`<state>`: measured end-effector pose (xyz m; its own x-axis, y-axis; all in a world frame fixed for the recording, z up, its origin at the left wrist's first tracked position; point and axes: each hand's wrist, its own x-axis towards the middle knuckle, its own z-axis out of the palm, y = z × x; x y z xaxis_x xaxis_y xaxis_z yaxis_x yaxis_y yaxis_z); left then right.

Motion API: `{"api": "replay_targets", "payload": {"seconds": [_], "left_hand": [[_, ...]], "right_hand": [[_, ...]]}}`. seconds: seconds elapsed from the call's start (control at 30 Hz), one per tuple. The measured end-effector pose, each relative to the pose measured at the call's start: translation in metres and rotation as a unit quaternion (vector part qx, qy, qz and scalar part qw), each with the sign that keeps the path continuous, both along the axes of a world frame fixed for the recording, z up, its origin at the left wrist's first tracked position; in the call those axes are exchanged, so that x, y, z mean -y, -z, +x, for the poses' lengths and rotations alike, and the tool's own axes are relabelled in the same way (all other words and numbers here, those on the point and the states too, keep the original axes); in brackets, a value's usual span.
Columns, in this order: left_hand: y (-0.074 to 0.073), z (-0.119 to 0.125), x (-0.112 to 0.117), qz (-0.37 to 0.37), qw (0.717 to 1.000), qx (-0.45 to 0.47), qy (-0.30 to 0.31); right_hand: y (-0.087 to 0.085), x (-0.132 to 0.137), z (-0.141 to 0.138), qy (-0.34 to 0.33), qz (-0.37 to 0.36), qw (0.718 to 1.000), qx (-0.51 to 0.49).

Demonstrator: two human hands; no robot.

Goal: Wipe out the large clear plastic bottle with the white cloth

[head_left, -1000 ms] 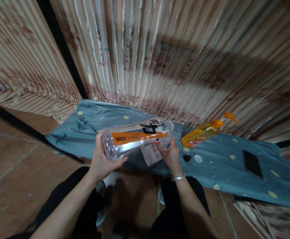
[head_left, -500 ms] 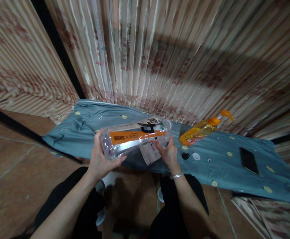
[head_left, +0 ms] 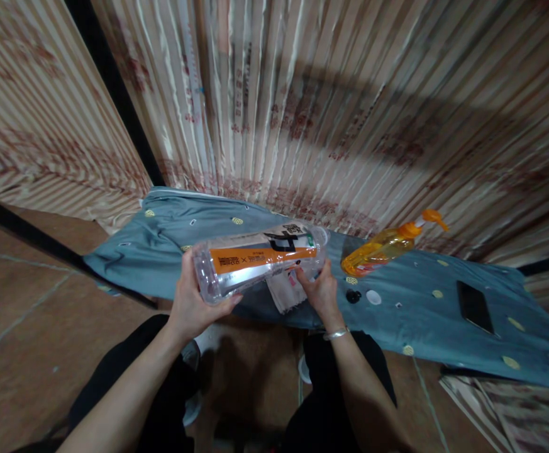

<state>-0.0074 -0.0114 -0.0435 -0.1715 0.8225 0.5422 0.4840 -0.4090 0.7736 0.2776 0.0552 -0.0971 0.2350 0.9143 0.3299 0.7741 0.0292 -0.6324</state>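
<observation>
A large clear plastic bottle (head_left: 260,258) with an orange, white and black label lies sideways in the air above the cloth, its neck to the right. My left hand (head_left: 196,305) is wrapped round the base end. Near the neck end, my right hand (head_left: 321,292) grips the lower side, thumb on the label; a silver bangle circles that wrist. Partly hidden beneath the bottle is a pale packet or folded cloth (head_left: 286,296). Right of my right hand are a small black object (head_left: 353,296), a white disc (head_left: 373,297) and an orange pump bottle (head_left: 378,251).
A blue-green patterned cloth (head_left: 425,321) covers the narrow surface before me. A dark phone (head_left: 475,307) lies on its right part. Striped curtains (head_left: 349,94) hang behind, and black poles (head_left: 114,88) stand at the left. My knees are below the front edge.
The view has shifted very slightly. Both hands keep the same hold on the bottle, and nothing else has visibly moved.
</observation>
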Motion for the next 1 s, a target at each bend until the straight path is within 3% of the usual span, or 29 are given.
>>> {"api": "replay_targets", "payload": {"seconds": [1.0], "left_hand": [[-0.0095,0.0043,0.0017,-0.040,0.999,0.031,0.001]], "right_hand": [[-0.0051,0.0010,-0.0018,0.004,-0.031,0.999,0.007]]}}
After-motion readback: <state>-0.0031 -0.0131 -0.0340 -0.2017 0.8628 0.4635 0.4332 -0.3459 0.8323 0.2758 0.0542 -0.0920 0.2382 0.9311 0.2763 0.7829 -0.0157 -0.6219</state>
